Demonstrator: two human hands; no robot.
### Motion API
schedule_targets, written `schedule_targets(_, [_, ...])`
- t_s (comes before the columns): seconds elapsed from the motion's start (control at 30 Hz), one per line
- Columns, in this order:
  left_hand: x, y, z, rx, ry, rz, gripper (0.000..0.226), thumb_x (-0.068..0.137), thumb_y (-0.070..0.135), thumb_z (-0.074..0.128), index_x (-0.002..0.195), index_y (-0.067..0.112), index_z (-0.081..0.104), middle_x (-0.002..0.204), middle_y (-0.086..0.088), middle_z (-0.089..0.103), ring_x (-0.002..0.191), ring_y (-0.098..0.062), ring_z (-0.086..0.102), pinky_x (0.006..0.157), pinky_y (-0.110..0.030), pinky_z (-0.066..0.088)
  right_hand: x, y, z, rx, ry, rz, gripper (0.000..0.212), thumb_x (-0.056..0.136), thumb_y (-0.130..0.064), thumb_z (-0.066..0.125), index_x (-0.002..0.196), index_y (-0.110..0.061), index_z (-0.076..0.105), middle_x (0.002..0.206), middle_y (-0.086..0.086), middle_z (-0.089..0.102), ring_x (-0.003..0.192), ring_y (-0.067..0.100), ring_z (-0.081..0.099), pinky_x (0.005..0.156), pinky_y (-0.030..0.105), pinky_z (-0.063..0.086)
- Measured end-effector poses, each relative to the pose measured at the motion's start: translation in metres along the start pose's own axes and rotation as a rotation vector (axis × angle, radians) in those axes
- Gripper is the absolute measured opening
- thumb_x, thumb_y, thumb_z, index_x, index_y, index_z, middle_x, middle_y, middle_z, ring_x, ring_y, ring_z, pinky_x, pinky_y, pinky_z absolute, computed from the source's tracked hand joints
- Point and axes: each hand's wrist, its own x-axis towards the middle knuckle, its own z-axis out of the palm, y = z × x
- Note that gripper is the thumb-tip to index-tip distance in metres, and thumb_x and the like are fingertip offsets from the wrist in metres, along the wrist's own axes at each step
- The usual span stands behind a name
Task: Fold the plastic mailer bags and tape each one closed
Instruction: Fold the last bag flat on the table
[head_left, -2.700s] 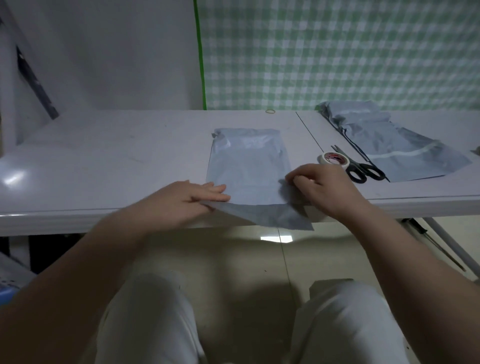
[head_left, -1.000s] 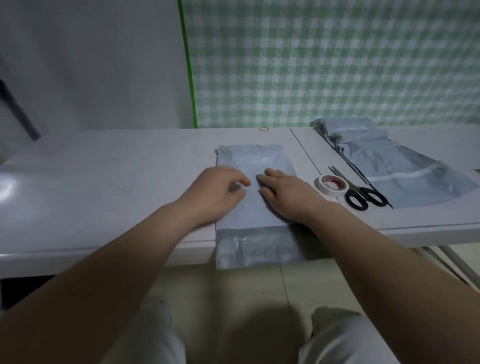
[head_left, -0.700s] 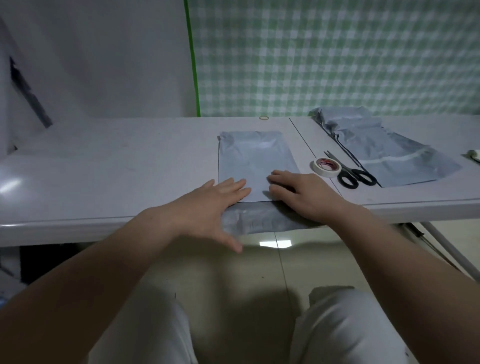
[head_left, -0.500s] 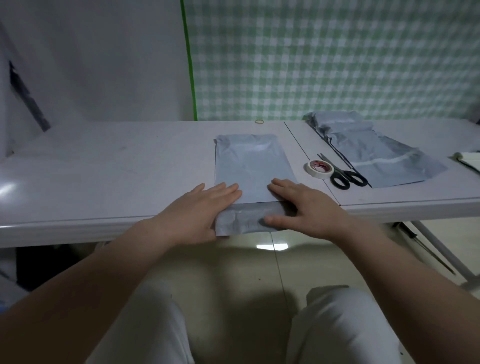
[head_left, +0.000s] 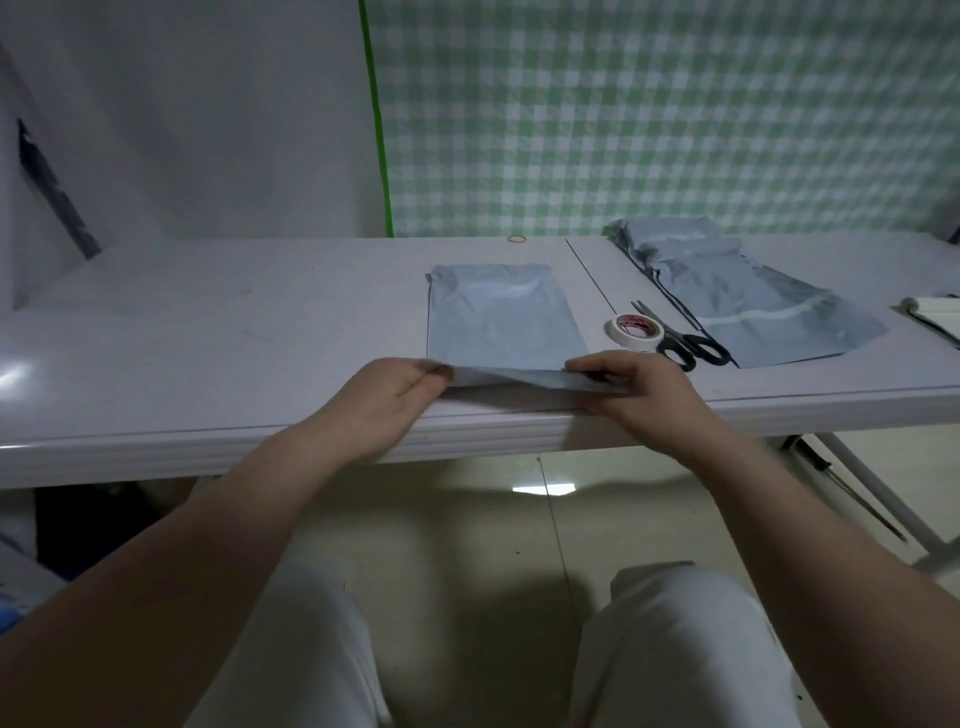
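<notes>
Left hand (head_left: 387, 397): pinches the left corner of the near end of the mailer bag (head_left: 504, 322).
Right hand (head_left: 641, 389): pinches the right corner of the same end.
Bag: lies flat on the table (head_left: 208, 338) just past both hands, with its near end lifted a little between them.
Doing it well: I think both hands should move together, keep the end tight and straight, match the sides, then press the fold flat.
Tape roll (head_left: 634, 328): just past the right hand, touching the scissors (head_left: 685, 348).
</notes>
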Motion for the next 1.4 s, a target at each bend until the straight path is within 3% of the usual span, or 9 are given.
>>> schedule_targets(0.1, [0.009,0.004,0.003,-0.119,0.178,-0.128,0.049,0.098,0.035,0.043,0.07,-0.003,0.053,0.07,-0.017,0.055,0.067,-0.031,0.052,0.06,-0.03,0.033,0.011,-0.005,0.006,0.035,0.178,0.065,0.007,0.085,-0.016,0.063,0.083,-0.016,0.07,0.07,-0.001,0.064,0.067,0.008,0.054,0.063,0.021,0.043])
schedule_targets(0.2, [0.021,0.009,0.009,-0.099,0.34,-0.215,0.044,0.096,0.033,0.047,0.06,0.011,0.036,0.057,-0.004,0.036,0.056,-0.018,0.036,0.054,-0.032,0.024,0.021,-0.009,0.013,0.004,0.279,0.091,0.024,0.086,-0.023,0.058,0.073,-0.004,0.061,0.06,0.002,0.054,0.063,0.015,0.046,0.057,0.029,0.034])
schedule_targets(0.37, [0.039,0.01,0.018,-0.044,0.484,-0.304,0.043,0.094,0.029,0.048,0.058,0.014,0.03,0.055,-0.001,0.033,0.054,-0.018,0.032,0.054,-0.033,0.022,0.037,-0.015,0.023,-0.151,0.39,0.154,0.032,0.091,-0.027,0.05,0.067,-0.006,0.048,0.056,0.004,0.046,0.063,0.024,0.044,0.05,0.028,0.028])
schedule_targets(0.63, [0.051,0.008,0.027,0.133,0.49,-0.369,0.03,0.092,0.027,0.048,0.064,0.017,0.045,0.065,0.002,0.048,0.069,-0.024,0.048,0.059,-0.03,0.033,0.047,-0.015,0.035,-0.369,0.45,0.236,0.022,0.09,-0.028,0.049,0.083,-0.013,0.063,0.077,0.006,0.059,0.071,0.025,0.049,0.06,0.029,0.032])
schedule_targets(0.73, [0.051,0.012,0.026,0.131,0.488,-0.382,0.012,0.093,0.028,0.051,0.095,0.017,0.054,0.082,0.004,0.053,0.075,-0.021,0.048,0.064,-0.031,0.038,0.048,-0.015,0.037,-0.428,0.445,0.239,0.023,0.091,-0.029,0.05,0.09,-0.013,0.065,0.082,0.008,0.061,0.071,0.024,0.045,0.061,0.029,0.031])
schedule_targets(0.83, [0.049,0.017,0.026,0.149,0.462,-0.404,0.028,0.094,0.029,0.052,0.117,0.017,0.042,0.085,0.002,0.05,0.074,-0.022,0.049,0.065,-0.034,0.044,0.048,-0.015,0.039,-0.452,0.454,0.245,0.024,0.091,-0.029,0.05,0.094,-0.013,0.067,0.088,0.011,0.065,0.072,0.026,0.047,0.061,0.029,0.033])
schedule_targets(1.03, [0.046,0.009,0.03,0.214,0.459,-0.33,0.019,0.092,0.016,0.044,0.093,0.019,0.062,0.087,0.0,0.065,0.074,-0.02,0.051,0.065,-0.03,0.04,0.048,-0.017,0.039,-0.443,0.458,0.268,0.022,0.091,-0.028,0.051,0.098,-0.014,0.067,0.092,0.011,0.066,0.078,0.029,0.056,0.062,0.029,0.036])
schedule_targets(1.23, [0.04,0.003,0.034,0.238,0.43,-0.285,0.024,0.093,0.018,0.047,0.097,0.019,0.071,0.089,-0.005,0.063,0.083,-0.025,0.057,0.07,-0.032,0.043,0.046,-0.018,0.042,-0.363,0.488,0.256,0.017,0.092,-0.028,0.05,0.107,-0.02,0.049,0.082,0.008,0.065,0.075,0.029,0.054,0.062,0.031,0.037])
schedule_targets(1.4, [0.039,0.005,0.034,0.298,0.466,-0.328,0.022,0.094,0.022,0.05,0.091,0.017,0.071,0.088,-0.005,0.065,0.085,-0.025,0.058,0.073,-0.033,0.04,0.045,-0.019,0.043,-0.45,0.485,0.23,0.019,0.092,-0.029,0.051,0.097,-0.017,0.065,0.087,0.011,0.066,0.083,0.034,0.059,0.064,0.031,0.038])
